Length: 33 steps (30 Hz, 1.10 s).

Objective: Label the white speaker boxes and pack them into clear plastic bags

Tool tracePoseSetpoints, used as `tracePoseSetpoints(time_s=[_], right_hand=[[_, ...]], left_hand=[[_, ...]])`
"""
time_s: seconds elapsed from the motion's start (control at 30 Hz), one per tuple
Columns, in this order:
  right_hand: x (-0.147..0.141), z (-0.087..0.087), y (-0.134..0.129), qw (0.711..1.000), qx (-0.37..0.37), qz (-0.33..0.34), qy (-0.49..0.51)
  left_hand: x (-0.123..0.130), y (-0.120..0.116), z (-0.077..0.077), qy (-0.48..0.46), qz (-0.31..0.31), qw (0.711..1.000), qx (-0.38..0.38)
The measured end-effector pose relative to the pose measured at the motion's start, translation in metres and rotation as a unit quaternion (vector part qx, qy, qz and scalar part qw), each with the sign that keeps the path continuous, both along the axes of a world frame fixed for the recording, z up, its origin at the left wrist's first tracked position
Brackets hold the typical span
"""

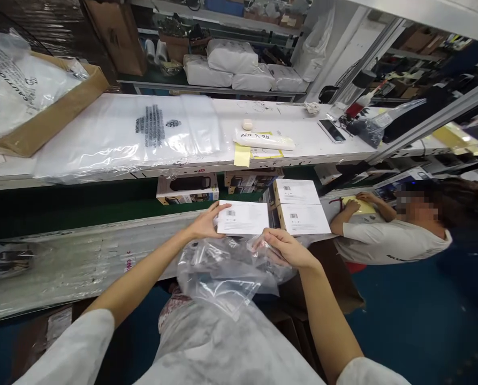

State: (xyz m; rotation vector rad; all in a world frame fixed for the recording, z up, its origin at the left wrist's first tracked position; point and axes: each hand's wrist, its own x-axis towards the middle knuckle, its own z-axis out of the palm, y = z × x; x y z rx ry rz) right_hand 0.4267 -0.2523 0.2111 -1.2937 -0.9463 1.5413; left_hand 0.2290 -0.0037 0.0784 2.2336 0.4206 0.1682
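Observation:
My left hand [206,221] grips the left end of a white box [244,218], thumb on top. The box's upward face carries a barcode and small print. Bunched in the fingers of my right hand [286,247] is the rim of a clear plastic bag [226,275], close to the box's near right corner. The bag hangs crumpled over the front edge, below the box. Whether the box's near edge is inside the bag, I cannot tell. Two similar white boxes, a far one [298,191] and a near one [305,219], lie side by side just to the right.
Printed clear bags [122,133] lie in a flat stack on the raised shelf, beside an open carton [66,109]. A white roll [265,140] and a phone [332,131] are farther right. Printed boxes [188,188] stand beneath the shelf. A co-worker [391,240] is at the right.

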Motion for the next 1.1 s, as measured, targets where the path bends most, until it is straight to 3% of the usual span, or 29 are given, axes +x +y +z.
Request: tracePoseSetpoints(time_s=[0.17, 0.3, 0.4, 0.5, 0.6, 0.67, 0.8, 0.87, 0.93, 1.03, 1.1], right_hand=[[-0.018, -0.007, 0.039, 0.994, 0.020, 0.005, 0.105], [-0.042, -0.015, 0.075, 0.991, 0.020, -0.036, 0.129], [-0.064, -0.012, 0.088, 0.989, 0.005, -0.034, 0.141], [-0.081, -0.007, 0.088, 0.989, -0.022, -0.030, 0.140], [-0.084, -0.005, 0.078, 0.989, -0.041, -0.066, 0.128], [-0.076, -0.006, 0.066, 0.989, -0.034, -0.105, 0.101], [-0.045, 0.000, 0.027, 0.983, -0.009, -0.146, -0.107], [-0.027, 0.009, 0.003, 0.969, -0.045, -0.092, -0.224], [-0.009, 0.021, -0.019, 0.956, -0.121, 0.010, -0.269], [0.013, 0.036, -0.043, 0.936, -0.189, 0.178, -0.237], [0.020, 0.036, -0.049, 0.938, -0.156, 0.237, -0.199]], left_hand=[[-0.105, 0.034, 0.010, 0.087, 0.012, 0.996, -0.001], [-0.143, 0.028, 0.045, 0.159, 0.016, 0.987, 0.010], [-0.133, -0.011, 0.084, 0.078, 0.066, 0.995, -0.014], [-0.104, -0.062, 0.107, -0.067, 0.068, 0.985, -0.147], [-0.077, -0.096, 0.102, -0.116, 0.090, 0.947, -0.286], [-0.069, -0.102, 0.092, -0.086, 0.087, 0.931, -0.343], [-0.079, -0.090, 0.087, 0.042, -0.089, 0.940, -0.327], [-0.090, -0.082, 0.094, 0.053, -0.124, 0.946, -0.293], [-0.101, -0.078, 0.103, 0.048, -0.143, 0.946, -0.287], [-0.116, -0.076, 0.109, 0.119, -0.185, 0.934, -0.281], [-0.126, -0.074, 0.103, 0.202, -0.185, 0.932, -0.238]])
